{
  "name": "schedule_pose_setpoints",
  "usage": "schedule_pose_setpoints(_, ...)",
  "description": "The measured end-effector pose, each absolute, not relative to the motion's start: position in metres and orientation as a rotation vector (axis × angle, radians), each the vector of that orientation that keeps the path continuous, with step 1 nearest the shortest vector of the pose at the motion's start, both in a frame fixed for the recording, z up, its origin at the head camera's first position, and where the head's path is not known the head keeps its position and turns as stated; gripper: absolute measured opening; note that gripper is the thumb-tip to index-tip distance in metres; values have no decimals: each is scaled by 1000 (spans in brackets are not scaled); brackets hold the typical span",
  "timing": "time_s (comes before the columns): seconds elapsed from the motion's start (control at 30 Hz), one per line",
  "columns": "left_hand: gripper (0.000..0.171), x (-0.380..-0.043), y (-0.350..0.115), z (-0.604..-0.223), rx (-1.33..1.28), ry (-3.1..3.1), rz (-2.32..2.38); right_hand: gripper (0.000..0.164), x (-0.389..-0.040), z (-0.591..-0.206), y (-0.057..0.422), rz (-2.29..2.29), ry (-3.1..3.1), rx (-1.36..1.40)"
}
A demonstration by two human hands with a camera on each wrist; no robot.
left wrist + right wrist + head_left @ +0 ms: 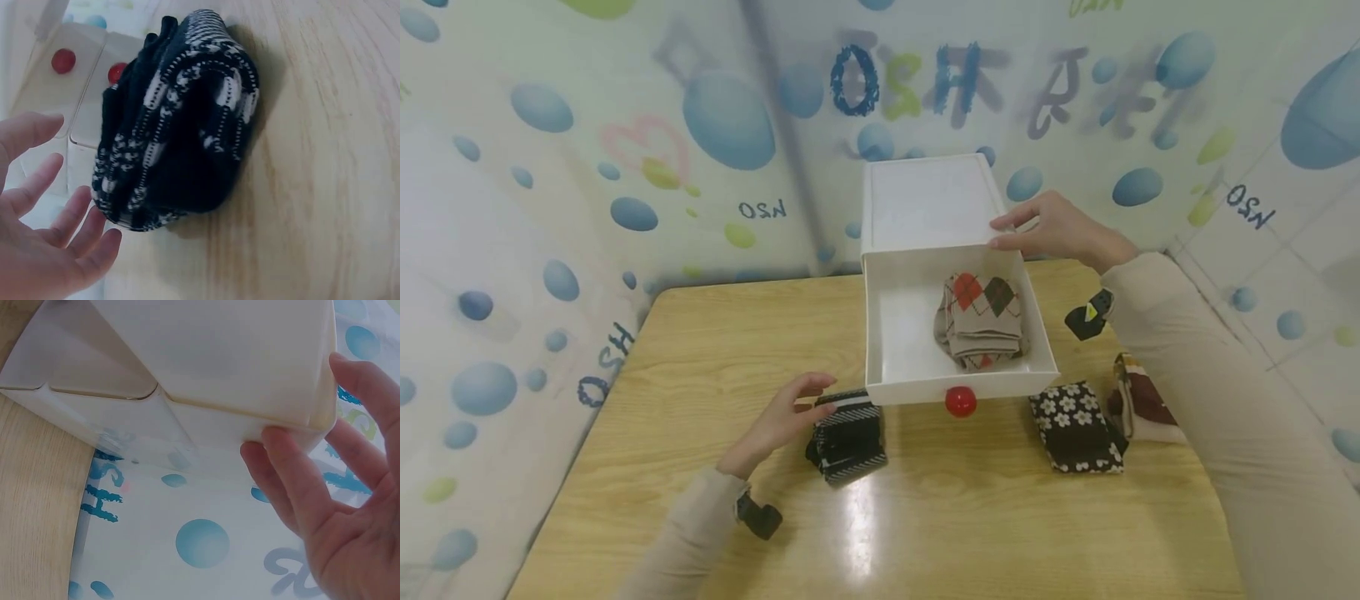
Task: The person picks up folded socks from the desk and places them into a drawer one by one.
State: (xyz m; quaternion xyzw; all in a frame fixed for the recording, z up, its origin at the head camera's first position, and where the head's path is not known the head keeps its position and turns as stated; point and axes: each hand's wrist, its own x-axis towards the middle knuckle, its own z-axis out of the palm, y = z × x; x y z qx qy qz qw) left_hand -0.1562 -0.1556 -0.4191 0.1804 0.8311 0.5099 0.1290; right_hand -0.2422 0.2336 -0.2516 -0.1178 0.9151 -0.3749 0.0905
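Observation:
My left hand (778,421) has its fingers spread right beside a folded pair of black socks with white patterns (852,437) on the table. In the left wrist view the fingertips (112,240) come close to the edge of that bundle. My right hand (1051,227) holds the top right edge of a white drawer box (928,204), thumb and fingers at its corner in the right wrist view. The open drawer (906,333) has a red knob (960,402) and holds folded beige argyle socks (985,317) toward its right side.
Folded black socks with white flowers (1075,425) lie to the right of the drawer. Next to them is a maroon and beige bundle (1142,400), partly behind my right sleeve. The wooden table (730,342) meets a curtain with blue drops (727,117) at the back.

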Motion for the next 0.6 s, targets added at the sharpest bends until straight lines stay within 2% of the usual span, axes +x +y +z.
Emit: schedule_pose_setpoints(0.6,55,-161,-158,-436,509,2345,1419,52,-245,-252,234,-1065,2756,-332)
